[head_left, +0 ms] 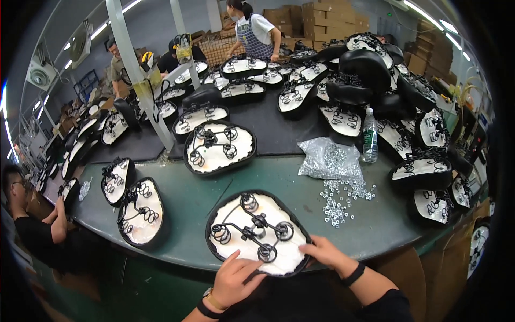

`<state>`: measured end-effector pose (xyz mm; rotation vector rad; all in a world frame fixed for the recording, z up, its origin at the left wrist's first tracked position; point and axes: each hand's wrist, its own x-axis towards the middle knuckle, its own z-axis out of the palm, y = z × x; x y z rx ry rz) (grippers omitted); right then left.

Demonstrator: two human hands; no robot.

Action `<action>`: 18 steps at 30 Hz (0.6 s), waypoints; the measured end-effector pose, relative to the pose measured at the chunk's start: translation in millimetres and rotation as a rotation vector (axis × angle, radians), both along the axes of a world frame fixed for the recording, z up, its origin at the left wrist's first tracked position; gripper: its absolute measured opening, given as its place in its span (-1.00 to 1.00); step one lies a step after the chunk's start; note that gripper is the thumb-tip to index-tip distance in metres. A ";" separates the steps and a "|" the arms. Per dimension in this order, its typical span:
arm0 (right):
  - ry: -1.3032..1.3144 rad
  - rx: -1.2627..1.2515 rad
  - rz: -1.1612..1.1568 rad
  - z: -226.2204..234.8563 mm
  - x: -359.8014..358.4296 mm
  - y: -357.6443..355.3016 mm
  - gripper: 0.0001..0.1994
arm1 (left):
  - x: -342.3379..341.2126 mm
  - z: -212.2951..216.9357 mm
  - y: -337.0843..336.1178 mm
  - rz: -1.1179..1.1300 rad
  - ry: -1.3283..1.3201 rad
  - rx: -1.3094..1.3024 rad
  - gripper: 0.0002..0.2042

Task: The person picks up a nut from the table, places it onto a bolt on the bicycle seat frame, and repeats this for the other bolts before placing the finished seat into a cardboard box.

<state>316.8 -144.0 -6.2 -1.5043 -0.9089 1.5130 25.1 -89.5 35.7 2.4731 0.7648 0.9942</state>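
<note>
A wide bicycle saddle [287, 255] lies upside down at the front edge of the green table, its white underside up. A black wire frame with coil springs [259, 220] is mounted on it. My right hand [326, 253] grips the saddle's right rim, thumb on the white underside and the other fingers partly hidden beneath. At the near left rim, my left hand [236, 279] holds the edge, fingers reaching over it close to the nearest coil. Just beyond sits another upturned saddle [241, 161].
Metal nuts [337, 206] spill from a clear plastic bag [330, 158] at centre right, beside a water bottle [370, 137]. Two upturned saddles [144, 214] lie on the left. Saddles [359, 75] pile up at the right back. A metal post [139, 75] rises behind; co-workers stand around the tables.
</note>
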 end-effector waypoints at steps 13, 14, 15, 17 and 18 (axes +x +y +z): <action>-0.920 0.825 -0.314 13.1 -19.7 -38.2 -0.62 | 0.2 7.4 -15.8 0.024 0.230 0.086 -0.53; -0.963 0.926 -0.137 17.8 -21.5 -38.2 -0.64 | -0.6 3.5 -16.3 0.031 0.228 0.095 -0.52; -0.997 1.032 0.044 23.1 -25.5 -37.2 -0.66 | -1.6 0.7 -17.7 0.047 0.231 0.095 -0.52; -1.003 1.019 0.163 31.8 -44.4 -27.9 -0.63 | -2.2 -3.6 -20.9 0.087 0.266 0.099 -0.53; -1.041 0.985 0.218 30.1 -52.1 -23.2 -0.61 | -2.4 -4.0 -24.6 0.136 0.286 0.120 -0.53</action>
